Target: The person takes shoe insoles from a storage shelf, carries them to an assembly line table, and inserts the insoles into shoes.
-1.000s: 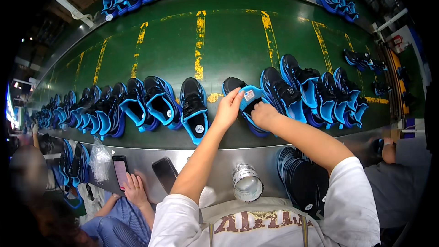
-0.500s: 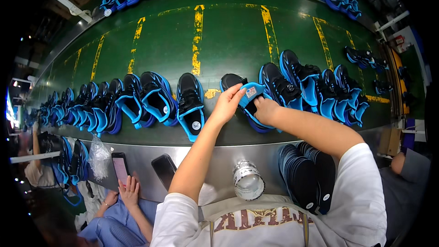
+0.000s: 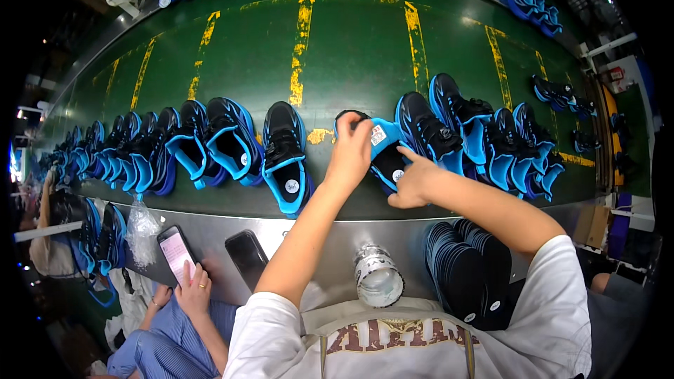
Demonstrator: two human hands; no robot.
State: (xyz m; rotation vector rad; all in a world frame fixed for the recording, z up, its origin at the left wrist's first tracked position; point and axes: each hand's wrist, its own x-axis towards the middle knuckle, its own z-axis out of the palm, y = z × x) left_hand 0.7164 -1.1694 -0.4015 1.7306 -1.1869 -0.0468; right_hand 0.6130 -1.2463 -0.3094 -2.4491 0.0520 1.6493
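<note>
A black and blue sneaker [image 3: 385, 164] lies on the green belt in front of me, toe pointing away. My left hand [image 3: 351, 151] pinches its blue tongue [image 3: 382, 135] and pulls it up, so a white label shows. My right hand [image 3: 415, 181] is at the right side of the shoe's opening. Its index finger stretches to the collar and its thumb lies apart near the heel; the other fingers are curled, with nothing visible in them. Inside the shoe, a dark insole [image 3: 387, 163] with a round white sticker shows. The toe is partly hidden behind my left hand.
Matching sneakers [image 3: 284, 154] line the belt [image 3: 358, 42] on both sides. Stacked black insoles [image 3: 456, 274] and a clear jar [image 3: 379, 277] stand on the metal ledge, with a dark phone [image 3: 246, 256] and a plastic bag [image 3: 142, 235]. At left, another person's hand [image 3: 193, 291] touches a lit phone.
My right hand has drawn back out of the shoe's opening to its right edge, uncovering the insole sticker. The left hand still holds the tongue. The other person's hand has moved onto the phone screen.
</note>
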